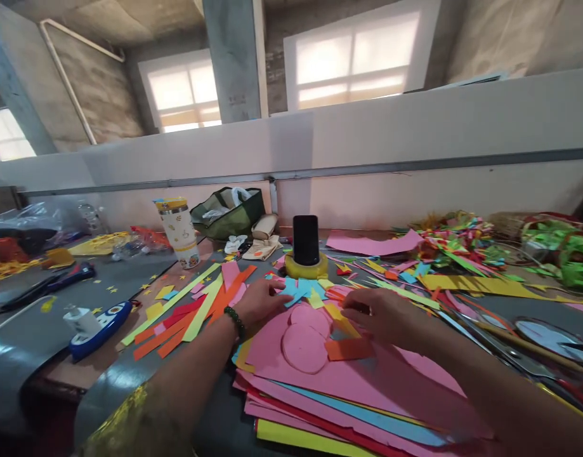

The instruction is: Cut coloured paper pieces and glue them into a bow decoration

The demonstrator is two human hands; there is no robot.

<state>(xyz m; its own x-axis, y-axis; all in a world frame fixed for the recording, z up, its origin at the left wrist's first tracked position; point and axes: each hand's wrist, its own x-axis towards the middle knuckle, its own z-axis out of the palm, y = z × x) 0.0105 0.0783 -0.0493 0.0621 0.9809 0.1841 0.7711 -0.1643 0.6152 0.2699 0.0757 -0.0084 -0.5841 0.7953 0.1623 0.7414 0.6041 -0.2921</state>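
Observation:
My left hand [264,301] rests beside light blue paper pieces [294,291], fingers loosely stretched with a gap between thumb and fingers. Opposite it, my right hand [379,312] is bent over yellow and orange paper strips [343,319], fingers curved and apart; nothing shows gripped in it. Between the hands lie pink paper circles [304,349], two of them overlapping. They sit on a stack of coloured paper sheets [281,374], pink on top, with blue, red and yellow edges below. An orange paper rectangle [349,349] lies beside the circles.
A phone [306,240] stands in a yellow round holder [306,266] behind the scraps. Long paper strips [210,304] and a patterned tumbler [179,235] are at left, near a blue tape dispenser [101,330]. Scissors [514,355] lie at right. A low wall [367,146] runs behind.

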